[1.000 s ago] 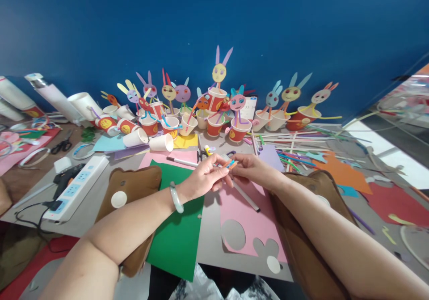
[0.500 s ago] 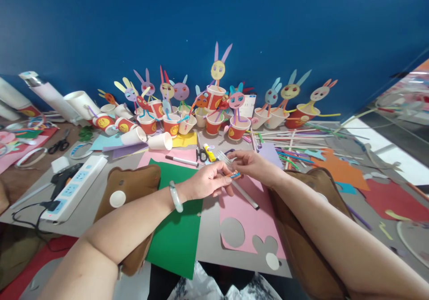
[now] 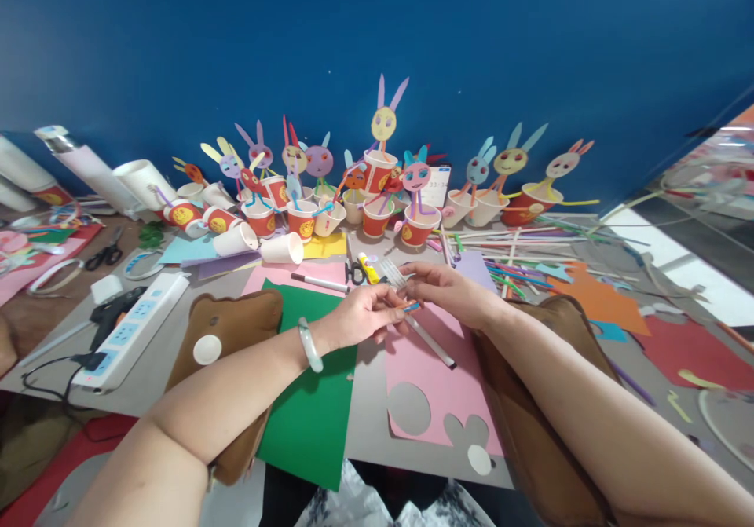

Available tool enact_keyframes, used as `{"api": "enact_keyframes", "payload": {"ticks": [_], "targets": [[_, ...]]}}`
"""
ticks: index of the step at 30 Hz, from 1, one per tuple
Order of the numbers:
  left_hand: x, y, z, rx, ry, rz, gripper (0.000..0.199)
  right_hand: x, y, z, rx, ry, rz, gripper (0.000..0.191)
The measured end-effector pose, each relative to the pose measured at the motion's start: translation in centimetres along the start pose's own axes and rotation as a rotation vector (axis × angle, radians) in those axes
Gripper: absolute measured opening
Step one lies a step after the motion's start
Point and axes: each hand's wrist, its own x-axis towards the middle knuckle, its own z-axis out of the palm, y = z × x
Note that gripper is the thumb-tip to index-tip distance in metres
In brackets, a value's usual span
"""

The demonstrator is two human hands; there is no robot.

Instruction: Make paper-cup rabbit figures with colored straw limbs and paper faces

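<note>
My left hand (image 3: 366,312), with a pale bangle at its wrist, pinches a small orange-and-blue piece (image 3: 411,307) between thumb and fingers. Close against it, my right hand (image 3: 443,290) has its fingers curled together at the far end of the piece; what they grip is too small to make out. A clear sheet with pale marks (image 3: 392,273) shows just beyond the fingertips; whether a hand touches it I cannot tell. Under the hands lie pink paper (image 3: 439,386) with cut-out holes and a white marker (image 3: 433,344). Green paper (image 3: 309,417) is below my left forearm.
Paper cups with rabbit figures (image 3: 417,227) line the blue wall. Black scissors (image 3: 355,273), a yellow tube (image 3: 371,272) and another marker (image 3: 320,283) lie ahead. Brown cushions (image 3: 239,331) flank the papers. A power strip (image 3: 133,331) and glue gun (image 3: 111,319) are at left, pipe cleaners (image 3: 518,276) at right.
The fingers of both hands have shifted slightly around the small orange-and-blue piece, which has turned a little. The things on the table stay in place.
</note>
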Motion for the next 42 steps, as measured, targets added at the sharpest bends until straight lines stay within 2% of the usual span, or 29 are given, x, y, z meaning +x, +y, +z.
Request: {"api": "enact_keyframes", "payload": {"ticks": [6,23,30,36,42], "targets": [[0.0,-0.2,-0.3,0.024,0.014,-0.034,0.04,0.0,-0.1,0.2,0.043,0.023,-0.012,0.038],[-0.2,0.2,-0.3,-0.028,-0.05,-0.102,0.039,0.1,0.9,-0.4,0.086,-0.098,-0.099,0.038],[-0.3,0.3,-0.2,-0.077,-0.076,-0.133,0.036,-0.1,0.5,-0.3,0.118,-0.133,-0.153,0.034],[-0.5,0.2,0.0,-0.118,-0.077,-0.137,0.038,-0.3,-0.1,-0.4,0.077,-0.215,-0.204,0.028],[-0.3,0.1,-0.2,-0.125,-0.08,-0.133,0.04,-0.5,-0.1,-0.4,-0.005,-0.178,-0.227,0.028]]}}
